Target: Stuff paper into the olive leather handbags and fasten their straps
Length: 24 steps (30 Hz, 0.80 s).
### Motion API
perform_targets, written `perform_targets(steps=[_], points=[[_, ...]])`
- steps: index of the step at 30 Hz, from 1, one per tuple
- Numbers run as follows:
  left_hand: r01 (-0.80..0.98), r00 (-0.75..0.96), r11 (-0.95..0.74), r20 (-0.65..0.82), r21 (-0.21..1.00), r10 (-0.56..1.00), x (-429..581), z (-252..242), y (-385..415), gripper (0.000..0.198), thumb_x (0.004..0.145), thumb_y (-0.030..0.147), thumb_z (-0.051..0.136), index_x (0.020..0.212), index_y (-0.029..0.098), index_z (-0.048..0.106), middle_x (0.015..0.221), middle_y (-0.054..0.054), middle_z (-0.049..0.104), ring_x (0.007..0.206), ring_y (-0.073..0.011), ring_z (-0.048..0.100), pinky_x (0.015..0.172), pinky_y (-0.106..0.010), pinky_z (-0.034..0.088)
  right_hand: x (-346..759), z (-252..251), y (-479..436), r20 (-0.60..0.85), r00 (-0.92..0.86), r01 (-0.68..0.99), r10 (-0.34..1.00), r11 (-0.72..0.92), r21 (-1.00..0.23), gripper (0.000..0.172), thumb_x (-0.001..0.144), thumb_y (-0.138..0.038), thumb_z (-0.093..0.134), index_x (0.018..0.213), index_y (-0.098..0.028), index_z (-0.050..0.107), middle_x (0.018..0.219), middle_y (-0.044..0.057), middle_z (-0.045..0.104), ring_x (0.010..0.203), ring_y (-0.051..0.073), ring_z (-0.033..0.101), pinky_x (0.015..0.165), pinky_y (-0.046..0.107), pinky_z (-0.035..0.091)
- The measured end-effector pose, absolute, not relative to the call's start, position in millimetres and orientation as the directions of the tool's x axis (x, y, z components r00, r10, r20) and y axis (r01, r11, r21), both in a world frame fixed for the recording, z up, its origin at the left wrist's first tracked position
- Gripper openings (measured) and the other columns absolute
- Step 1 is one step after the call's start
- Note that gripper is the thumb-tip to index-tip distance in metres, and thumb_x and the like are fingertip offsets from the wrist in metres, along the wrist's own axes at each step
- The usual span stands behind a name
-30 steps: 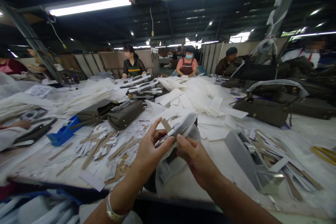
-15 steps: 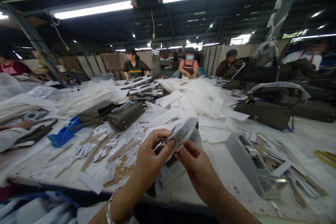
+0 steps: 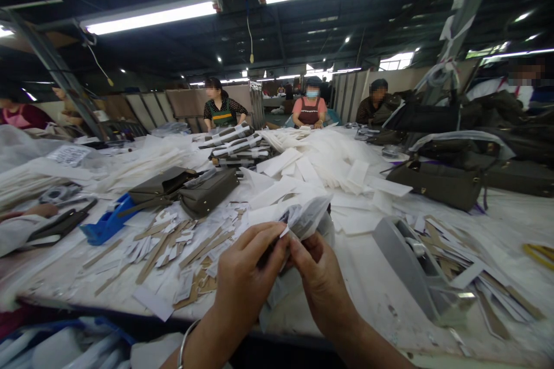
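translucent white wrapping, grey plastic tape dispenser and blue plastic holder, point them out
Translucent white wrapping (image 3: 309,217): head view, crumpled upper part
Grey plastic tape dispenser (image 3: 409,270): head view, side wall
Blue plastic holder (image 3: 107,222): head view, middle

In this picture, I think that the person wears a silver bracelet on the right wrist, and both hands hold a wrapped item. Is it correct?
Not entirely: the head view shows the silver bracelet on the left wrist, not the right. The left hand and right hand do hold the wrapped item.
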State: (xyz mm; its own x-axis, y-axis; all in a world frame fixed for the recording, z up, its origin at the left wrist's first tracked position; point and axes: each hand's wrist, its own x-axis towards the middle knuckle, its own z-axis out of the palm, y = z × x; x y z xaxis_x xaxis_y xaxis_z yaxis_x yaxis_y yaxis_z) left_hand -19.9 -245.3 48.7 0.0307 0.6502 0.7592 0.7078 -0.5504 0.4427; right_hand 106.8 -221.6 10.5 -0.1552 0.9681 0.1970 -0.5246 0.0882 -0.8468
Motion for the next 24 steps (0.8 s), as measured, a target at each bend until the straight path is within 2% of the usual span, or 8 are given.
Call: perform_targets(steps=[5, 8, 11, 14, 17, 19, 22, 24], points=[[0.723, 0.012, -0.579, 0.832, 0.377, 0.555, -17.7, 41.6, -246.9, 0.029, 0.085, 0.012, 0.064, 0.107, 0.030, 0.072, 0.106, 0.000, 0.074, 0.097, -0.0173, 0.071, 0.090, -0.026, 0.057, 107.0, 12.0, -220.3, 0.172, -0.166, -0.534, 0.971, 0.058, -0.843, 0.029, 0.081, -0.041, 0.075, 0.101, -0.021, 0.065, 0.093, 0.003, 0.066, 0.082, 0.017, 0.057, 0.072, 0.028, 0.048], [0.756, 0.093, -0.599, 0.863, 0.264, 0.497, -16.2, 36.8, -250.2, 0.044, 0.084, 0.008, 0.064, 0.122, 0.029, 0.066, 0.118, -0.003, 0.071, 0.105, -0.0194, 0.069, 0.097, -0.028, 0.055, 108.6, 12.3, -220.6, 0.156, -0.185, -0.555, 0.970, 0.028, -0.831, 0.026, 0.080, -0.039, 0.076, 0.096, -0.021, 0.066, 0.091, 0.003, 0.067, 0.081, 0.018, 0.059, 0.074, 0.030, 0.050], [0.797, 0.209, -0.585, 0.839, 0.151, 0.502, -16.4, 31.0, -253.2, 0.057, 0.083, 0.008, 0.064, 0.137, 0.024, 0.055, 0.133, -0.008, 0.063, 0.119, -0.0232, 0.062, 0.105, -0.033, 0.051, 109.9, 11.2, -221.8, 0.152, -0.214, -0.585, 0.965, -0.002, -0.811, 0.024, 0.082, -0.035, 0.075, 0.100, -0.021, 0.067, 0.099, 0.005, 0.068, 0.093, 0.021, 0.061, 0.085, 0.033, 0.050], [0.813, 0.240, -0.570, 0.825, 0.117, 0.512, -17.0, 27.2, -254.7, 0.060, 0.083, 0.008, 0.064, 0.140, 0.022, 0.052, 0.137, -0.010, 0.059, 0.124, -0.0240, 0.058, 0.108, -0.034, 0.048, 110.1, 11.4, -223.0, 0.168, -0.237, -0.613, 0.957, -0.013, -0.790, 0.027, 0.084, -0.034, 0.074, 0.107, -0.022, 0.067, 0.111, 0.006, 0.068, 0.107, 0.023, 0.060, 0.096, 0.035, 0.047], [0.777, 0.169, -0.580, 0.807, 0.245, 0.566, -18.2, 29.0, -254.9, 0.050, 0.086, 0.012, 0.062, 0.133, 0.026, 0.058, 0.135, -0.006, 0.061, 0.121, -0.0222, 0.060, 0.107, -0.033, 0.048, 111.4, 15.1, -223.5, 0.169, -0.236, -0.616, 0.957, -0.013, -0.787, 0.026, 0.085, -0.035, 0.072, 0.108, -0.023, 0.068, 0.112, 0.006, 0.069, 0.108, 0.023, 0.060, 0.096, 0.036, 0.048], [0.733, 0.050, -0.527, 0.738, 0.430, 0.672, -20.4, 33.2, -254.3, 0.041, 0.087, 0.020, 0.064, 0.127, 0.029, 0.062, 0.131, -0.004, 0.064, 0.119, -0.0225, 0.061, 0.105, -0.034, 0.049, 113.6, 18.4, -223.6, 0.177, -0.226, -0.612, 0.958, 0.002, -0.791, 0.025, 0.085, -0.035, 0.072, 0.106, -0.022, 0.068, 0.107, 0.005, 0.070, 0.103, 0.023, 0.062, 0.092, 0.036, 0.050], [0.631, -0.103, -0.326, 0.492, 0.704, 0.864, -24.8, 41.0, -251.6, 0.044, 0.082, 0.037, 0.071, 0.125, 0.030, 0.062, 0.128, -0.003, 0.066, 0.118, -0.0264, 0.061, 0.103, -0.038, 0.049, 118.0, 21.5, -223.9, 0.193, -0.226, -0.591, 0.955, 0.023, -0.806, 0.026, 0.083, -0.037, 0.074, 0.104, -0.021, 0.070, 0.100, 0.005, 0.071, 0.095, 0.021, 0.064, 0.086, 0.034, 0.051], [0.544, -0.112, -0.210, 0.318, 0.812, 0.942, -25.2, 45.9, -249.5, 0.048, 0.079, 0.046, 0.072, 0.123, 0.029, 0.062, 0.126, -0.004, 0.066, 0.119, -0.0282, 0.060, 0.103, -0.040, 0.048, 120.7, 21.6, -223.2, 0.188, -0.245, -0.567, 0.951, 0.017, -0.823, 0.029, 0.080, -0.038, 0.076, 0.102, -0.020, 0.071, 0.098, 0.005, 0.071, 0.092, 0.021, 0.065, 0.085, 0.033, 0.052]])
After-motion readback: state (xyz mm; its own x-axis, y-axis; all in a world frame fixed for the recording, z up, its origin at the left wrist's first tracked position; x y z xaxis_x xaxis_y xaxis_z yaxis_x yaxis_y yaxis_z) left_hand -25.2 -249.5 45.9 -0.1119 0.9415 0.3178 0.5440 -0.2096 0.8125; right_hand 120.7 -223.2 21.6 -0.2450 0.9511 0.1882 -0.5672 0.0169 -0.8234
